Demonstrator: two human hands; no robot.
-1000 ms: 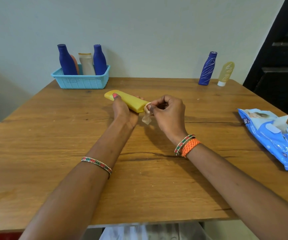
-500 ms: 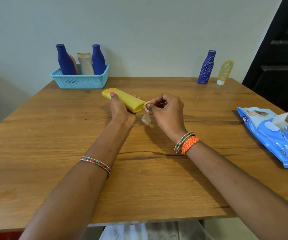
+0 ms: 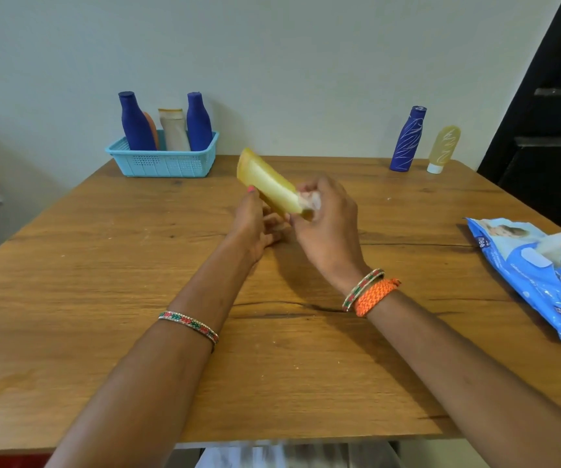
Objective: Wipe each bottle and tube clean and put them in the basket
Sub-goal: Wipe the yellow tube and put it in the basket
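A yellow tube (image 3: pixel 265 184) is raised off the wooden table (image 3: pixel 103 265), tilted with its flat end up and to the left. My right hand (image 3: pixel 326 224) grips its lower cap end together with a small crumpled wipe (image 3: pixel 311 201). My left hand (image 3: pixel 255 221) is beside the tube with its fingers touching the underside. The turquoise basket (image 3: pixel 164 162) at the back left holds two blue bottles, an orange one and a beige tube. A patterned blue bottle (image 3: pixel 407 140) and a pale yellow tube (image 3: pixel 444 148) stand at the back right.
A blue pack of wet wipes (image 3: pixel 539 275) lies at the table's right edge with one wipe sticking out. A dark door or cabinet stands to the far right. The wall runs close behind the table's far edge.
The yellow tube was lying low over the table in my left hand; now it is lifted and tilted upward, and my right hand has closed over its cap end with the wipe.
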